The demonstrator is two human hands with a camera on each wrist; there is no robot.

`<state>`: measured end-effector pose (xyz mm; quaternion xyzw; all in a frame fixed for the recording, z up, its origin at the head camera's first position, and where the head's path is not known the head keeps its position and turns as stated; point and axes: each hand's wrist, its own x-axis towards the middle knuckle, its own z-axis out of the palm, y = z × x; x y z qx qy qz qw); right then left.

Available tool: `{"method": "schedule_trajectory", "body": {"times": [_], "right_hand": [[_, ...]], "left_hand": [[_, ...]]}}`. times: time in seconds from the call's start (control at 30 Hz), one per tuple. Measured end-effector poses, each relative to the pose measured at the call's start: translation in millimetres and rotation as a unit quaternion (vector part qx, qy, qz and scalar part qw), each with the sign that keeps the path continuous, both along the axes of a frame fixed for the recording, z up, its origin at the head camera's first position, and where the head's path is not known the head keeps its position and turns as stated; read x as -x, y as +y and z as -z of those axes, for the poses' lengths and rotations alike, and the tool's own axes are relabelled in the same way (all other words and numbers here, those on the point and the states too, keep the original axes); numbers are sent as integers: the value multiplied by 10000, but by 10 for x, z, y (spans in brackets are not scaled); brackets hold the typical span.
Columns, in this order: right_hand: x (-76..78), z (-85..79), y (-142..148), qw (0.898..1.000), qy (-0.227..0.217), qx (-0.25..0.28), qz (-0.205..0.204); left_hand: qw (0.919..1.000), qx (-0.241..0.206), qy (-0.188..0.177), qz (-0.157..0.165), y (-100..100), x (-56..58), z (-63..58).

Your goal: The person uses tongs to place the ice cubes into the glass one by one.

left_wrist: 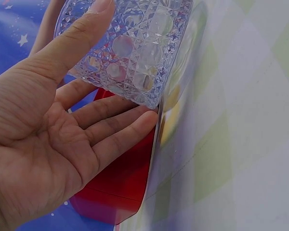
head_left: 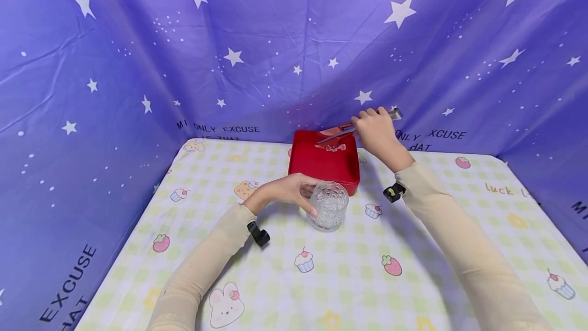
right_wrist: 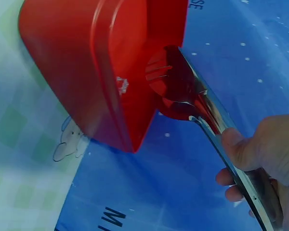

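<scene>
My left hand [head_left: 289, 190] holds a clear cut-glass tumbler [head_left: 328, 206] near the front of a red box [head_left: 317, 167]. In the left wrist view the thumb lies on the patterned side of the glass; some clear and pinkish spots show through its wall. My right hand [head_left: 377, 129] grips metal serving tongs [head_left: 337, 137] by their handles. Their arms stand apart, with the wide ends [right_wrist: 171, 79] at the box's open top, one of them slotted. Small clear pieces [head_left: 336, 147] lie in the box beside the tips. Whether the tongs touch any piece cannot be told.
The table wears a pale green checked cloth [head_left: 271, 280] printed with cupcakes, strawberries and animals. Purple star-patterned curtains [head_left: 285, 29] hang right behind the box and on both sides. Dark wrist cameras [head_left: 259, 234] sit on the sleeves.
</scene>
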<state>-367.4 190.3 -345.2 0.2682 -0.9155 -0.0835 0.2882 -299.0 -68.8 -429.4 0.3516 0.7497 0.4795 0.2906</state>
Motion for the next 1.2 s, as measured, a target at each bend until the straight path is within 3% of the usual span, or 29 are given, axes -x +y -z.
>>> {"method": "schedule_trajectory", "body": {"times": [0.53, 1.2], "right_hand": [[165, 121, -122, 9991, -271, -216, 256], [197, 256, -191, 9993, -235, -16, 280]], "left_hand": [[10000, 8, -36, 55, 3, 16, -15], [10000, -2, -14, 9, 2, 4, 0]]}}
